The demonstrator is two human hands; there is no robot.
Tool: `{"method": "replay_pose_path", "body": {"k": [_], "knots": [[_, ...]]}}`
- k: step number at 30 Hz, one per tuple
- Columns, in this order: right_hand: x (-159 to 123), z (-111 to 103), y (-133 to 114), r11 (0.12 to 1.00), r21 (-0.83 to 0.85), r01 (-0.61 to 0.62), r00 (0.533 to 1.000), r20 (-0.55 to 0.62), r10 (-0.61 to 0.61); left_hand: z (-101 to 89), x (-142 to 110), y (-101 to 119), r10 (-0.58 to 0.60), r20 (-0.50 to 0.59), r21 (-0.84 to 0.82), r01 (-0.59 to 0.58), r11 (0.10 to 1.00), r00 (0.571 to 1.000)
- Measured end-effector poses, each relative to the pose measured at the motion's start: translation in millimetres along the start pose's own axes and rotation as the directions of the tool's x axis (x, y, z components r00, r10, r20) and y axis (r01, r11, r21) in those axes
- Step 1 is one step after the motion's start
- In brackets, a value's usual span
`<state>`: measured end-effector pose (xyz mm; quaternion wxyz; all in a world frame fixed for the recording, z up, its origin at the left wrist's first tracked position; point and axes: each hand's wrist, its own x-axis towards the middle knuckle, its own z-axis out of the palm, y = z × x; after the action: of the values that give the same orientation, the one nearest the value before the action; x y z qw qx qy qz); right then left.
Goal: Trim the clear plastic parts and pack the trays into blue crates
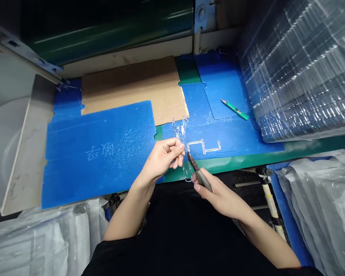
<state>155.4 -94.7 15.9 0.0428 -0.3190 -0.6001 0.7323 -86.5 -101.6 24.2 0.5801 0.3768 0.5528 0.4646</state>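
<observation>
My left hand [169,153] pinches a clear plastic moulded piece [180,130], whose thin branches stick out above and below the fingers. In my right hand [214,189] is a pair of nippers [197,168] with dark jaws and a grey handle. Their tips are close to the clear piece, just right of my left fingertips; whether they touch it I cannot tell. Right of the tips, a clear zigzag plastic strip [204,147] extends over the blue sheet. Whether it joins the held piece is hard to make out.
A green utility knife [235,109] lies at the right. Blue sheets [103,153] and brown cardboard [132,84] cover the green bench. Stacked clear plastic trays [304,76] rise at the right. Wrapped bundles [324,191] sit below on both sides; a roller [109,34] spans the back.
</observation>
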Motion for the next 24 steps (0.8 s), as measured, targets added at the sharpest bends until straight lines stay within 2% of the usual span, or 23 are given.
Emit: {"method": "replay_pose_path", "body": {"k": [6, 11, 19, 24], "knots": [[2.1, 5.0, 1.5, 0.998, 0.056, -0.020, 1.000, -0.006, 0.020, -7.0, -4.9, -4.4, 0.033, 0.002, 0.009, -0.033, 0.999, 0.999], [3.2, 4.8, -0.1, 0.998, 0.059, -0.002, 1.000, -0.013, 0.003, -5.6, -3.6, -4.2, 0.028, -0.015, 0.018, -0.028, 0.999, 0.999], [4.6, 3.3, 2.2, 0.990, 0.135, -0.029, 1.000, -0.002, 0.030, -4.3, -0.5, -6.9, 0.029, 0.015, 0.013, -0.029, 0.999, 0.999], [3.9, -2.2, 1.8, 0.995, 0.097, -0.015, 1.000, 0.017, 0.013, -2.6, 1.3, -7.2, 0.008, 0.016, 0.023, -0.008, 1.000, 1.000]]}}
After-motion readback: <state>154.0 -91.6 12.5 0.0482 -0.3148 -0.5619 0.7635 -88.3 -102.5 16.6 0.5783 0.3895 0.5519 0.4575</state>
